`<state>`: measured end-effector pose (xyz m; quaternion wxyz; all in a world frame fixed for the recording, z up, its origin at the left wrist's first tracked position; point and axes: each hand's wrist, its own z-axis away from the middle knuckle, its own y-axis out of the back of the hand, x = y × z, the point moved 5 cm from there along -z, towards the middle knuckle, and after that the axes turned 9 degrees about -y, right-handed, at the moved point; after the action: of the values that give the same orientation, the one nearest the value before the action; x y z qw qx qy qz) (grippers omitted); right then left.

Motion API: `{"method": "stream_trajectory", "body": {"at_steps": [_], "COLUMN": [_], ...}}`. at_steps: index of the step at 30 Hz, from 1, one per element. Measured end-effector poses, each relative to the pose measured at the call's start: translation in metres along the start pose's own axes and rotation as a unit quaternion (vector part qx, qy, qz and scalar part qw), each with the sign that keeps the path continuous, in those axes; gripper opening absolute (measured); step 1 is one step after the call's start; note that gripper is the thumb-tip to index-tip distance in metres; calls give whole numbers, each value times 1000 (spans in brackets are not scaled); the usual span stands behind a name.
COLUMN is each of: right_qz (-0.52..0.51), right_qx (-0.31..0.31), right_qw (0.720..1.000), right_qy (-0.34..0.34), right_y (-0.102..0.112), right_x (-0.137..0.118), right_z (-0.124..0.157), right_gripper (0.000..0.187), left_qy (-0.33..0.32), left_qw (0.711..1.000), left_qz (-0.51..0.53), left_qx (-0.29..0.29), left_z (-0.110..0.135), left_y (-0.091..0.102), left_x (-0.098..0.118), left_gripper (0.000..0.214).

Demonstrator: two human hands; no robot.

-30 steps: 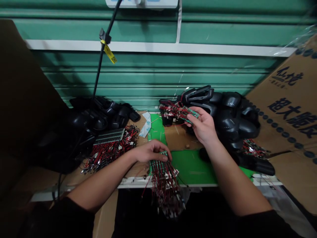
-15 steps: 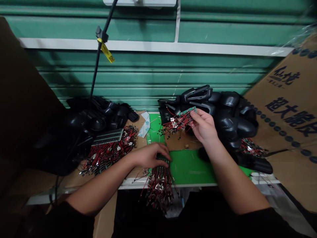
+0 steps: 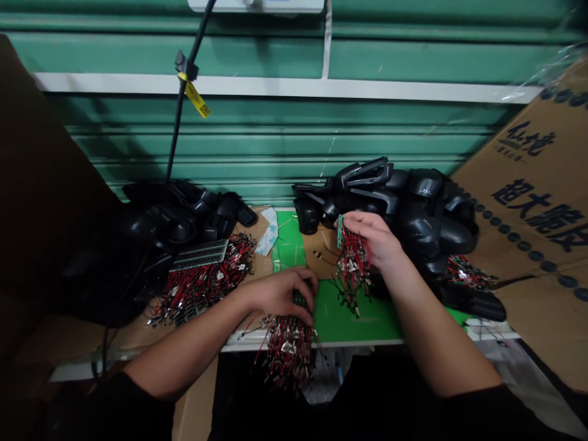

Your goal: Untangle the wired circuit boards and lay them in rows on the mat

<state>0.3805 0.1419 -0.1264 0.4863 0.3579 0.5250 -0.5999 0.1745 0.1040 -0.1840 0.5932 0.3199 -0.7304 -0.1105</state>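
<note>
Hands apart over the green cutting mat [image 3: 353, 312]! Right hand [image 3: 370, 239] pinching a green circuit strip [image 3: 340, 231], wire bundle [image 3: 353, 263] dangling below; left hand [image 3: 280, 294] clamped on a second bundle [image 3: 287, 349] at the mat's front edge. Best with a firm end pinch, wires clear of snags. Count: four bundles, counting a left pile [image 3: 202, 288] and a right pile [image 3: 466, 274]; two heaps of black moulded parts, left heap [image 3: 184, 220], right heap [image 3: 416, 214].

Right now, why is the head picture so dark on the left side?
In the head view, the dark brown panel on the left sits in deep shadow, and the dim light leaves its surface almost without detail.
</note>
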Motion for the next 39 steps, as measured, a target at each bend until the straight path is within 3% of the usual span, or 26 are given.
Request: {"method": "stream_trajectory", "body": {"at_steps": [6,9,12,15,17,20,25,30,34,39], "right_qz": [103,130,124,111,112,126,170,253,363,419], "right_qx": [-139,-172,-171,-151,-138,-109,-89,-115,-78,-44], "right_qw": [983,975,976,981,983,985,981,959,913,874], "right_qy": [-63,-54,-53,-49,-49,-43,-23,55,171,243], "right_y": [-6,-8,-11,-13,-13,-11,-4,-4,-8,-11], "right_x": [18,21,25,29,32,31,25,28,28,23], "right_z": [0,-2,-4,-8,-10,-14,-16,-18,-17,-14], "right_gripper": [37,33,34,37,39,42,44,32,26,19], "left_qy": [14,83,147,183,208,219,179,183,182,203], "left_qw": [1000,984,918,851,833,844,868,848,838,808], "left_qz": [23,98,244,392,417,389,331,332,337,392], "left_qx": [12,125,275,299,299,297,323,370,390,389], "left_z": [1,-1,-3,-13,-20,-31,-38,-28,-23,-21], "left_y": [7,15,21,15,14,20,28,17,12,5], "left_x": [2,-10,-21,-18,-13,-6,-12,-27,-32,-41], "left_gripper": [25,28,41,49,47,45,50,52,50,45]}}
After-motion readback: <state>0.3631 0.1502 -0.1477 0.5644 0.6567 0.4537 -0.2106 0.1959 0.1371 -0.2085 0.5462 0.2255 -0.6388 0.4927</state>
